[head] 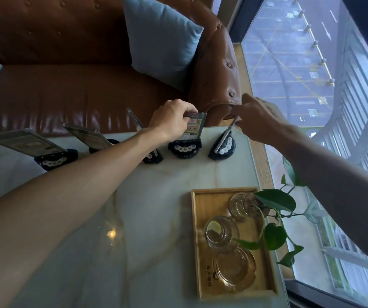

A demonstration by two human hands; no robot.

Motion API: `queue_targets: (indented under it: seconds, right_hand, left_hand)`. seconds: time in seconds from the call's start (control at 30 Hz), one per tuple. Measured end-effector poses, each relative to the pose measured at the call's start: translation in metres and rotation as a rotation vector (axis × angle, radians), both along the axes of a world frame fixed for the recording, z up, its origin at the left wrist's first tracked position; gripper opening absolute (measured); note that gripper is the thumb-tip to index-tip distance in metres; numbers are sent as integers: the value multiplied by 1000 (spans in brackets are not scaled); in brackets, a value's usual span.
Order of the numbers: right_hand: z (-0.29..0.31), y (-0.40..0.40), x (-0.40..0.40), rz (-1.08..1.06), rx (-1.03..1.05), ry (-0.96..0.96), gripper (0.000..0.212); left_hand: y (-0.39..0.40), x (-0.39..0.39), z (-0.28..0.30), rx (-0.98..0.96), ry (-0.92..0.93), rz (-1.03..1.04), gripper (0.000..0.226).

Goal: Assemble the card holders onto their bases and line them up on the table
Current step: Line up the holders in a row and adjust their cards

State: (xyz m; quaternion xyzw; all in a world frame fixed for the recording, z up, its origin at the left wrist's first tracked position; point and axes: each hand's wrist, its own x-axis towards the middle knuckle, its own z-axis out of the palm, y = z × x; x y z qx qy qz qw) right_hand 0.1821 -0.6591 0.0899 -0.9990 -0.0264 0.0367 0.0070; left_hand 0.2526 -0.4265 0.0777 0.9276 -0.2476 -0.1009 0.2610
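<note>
Several clear card holders stand in black bases along the far edge of the marble table [147,218]. My left hand [171,120] grips the top of the fourth card holder [193,127], which stands upright in its base [184,148]. At the far right, my right hand [256,117] pinches the top edge of the last card holder [226,135], seen edge-on in its base [223,150]. Further left stand three more: one [26,142] at the far left, one [88,136] beside it, and one [135,118] partly hidden behind my left forearm.
A wooden tray [197,218] with glass cups and a glass ashtray lies at the near right. Green plant leaves [275,200] hang over its right side. A brown leather sofa [67,92] with a blue cushion [163,38] stands behind the table. A window runs along the right.
</note>
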Motion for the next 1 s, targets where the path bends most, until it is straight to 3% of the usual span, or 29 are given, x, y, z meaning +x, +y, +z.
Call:
queue_targets:
  seconds: [0.1,0.2,0.4,1.0]
  right_hand:
    - [4,-8,3,117,-136,-32,17]
    - [8,-16,6,76,-59,-12,22]
    - [7,-27,7,-49,6,18,11]
    - [0,-35,14,-6,68,7,12]
  left_hand:
    - [-5,4,1,-23,12,-7,26]
    - [-12,7,4,-43,20,-17,23]
    - [-28,12,2,-52,15,-13,24]
    - [-41,22,-11,-81,-15,-24,24]
